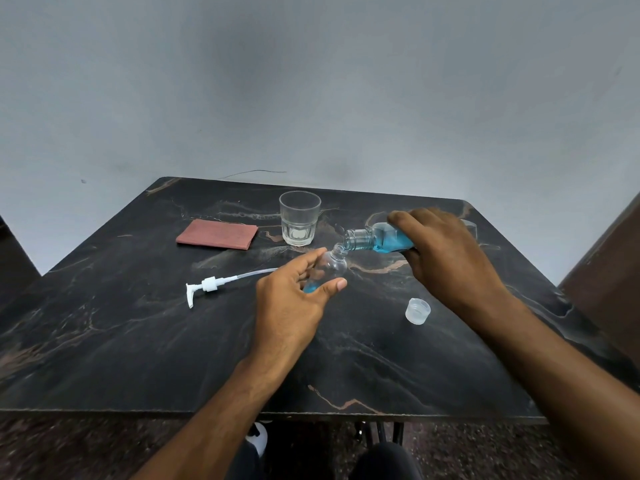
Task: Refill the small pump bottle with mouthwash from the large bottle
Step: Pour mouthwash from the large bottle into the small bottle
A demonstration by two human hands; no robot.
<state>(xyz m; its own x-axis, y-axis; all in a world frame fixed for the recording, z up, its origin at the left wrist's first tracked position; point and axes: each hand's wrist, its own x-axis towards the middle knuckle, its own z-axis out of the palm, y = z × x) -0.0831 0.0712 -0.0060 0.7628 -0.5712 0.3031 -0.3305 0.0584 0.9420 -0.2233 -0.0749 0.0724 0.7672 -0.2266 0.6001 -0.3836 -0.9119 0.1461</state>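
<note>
My left hand [294, 299] grips the small clear bottle [330, 266], tilted with its open neck pointing up and to the right. A little blue liquid sits at its bottom. My right hand [446, 251] holds the large mouthwash bottle [377, 239] tipped nearly flat, with its open mouth right over the small bottle's neck. Blue mouthwash fills the lower side of the large bottle. The white pump head with its long tube [211, 285] lies on the table to the left. A clear cap [418, 310] rests on the table below my right hand.
A dark marble-patterned table [138, 341] stands against a grey wall. An empty drinking glass [299, 218] stands at the back. A folded reddish cloth [217, 233] lies to its left. The table's front edge runs near my knees.
</note>
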